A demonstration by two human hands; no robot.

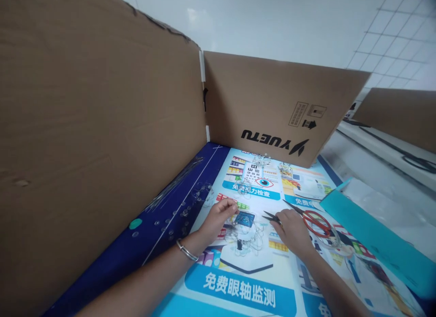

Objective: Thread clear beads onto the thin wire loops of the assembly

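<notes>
Your left forearm (150, 280) crosses the poster's (245, 289) left edge; your left hand (218, 216) pinches fingertips together, on what I cannot tell. Your right hand (292, 227) clamps a black pointed tool (271, 216), apparently angled inward to face clear loops (254, 240) nearer that edge.

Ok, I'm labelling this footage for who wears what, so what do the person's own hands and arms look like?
The left hand is ungloved, with a shiny silver-coloured bangle around its wrist. The right hand is ungloved too, with no band visible at its wrist. No sleeves show.
</notes>
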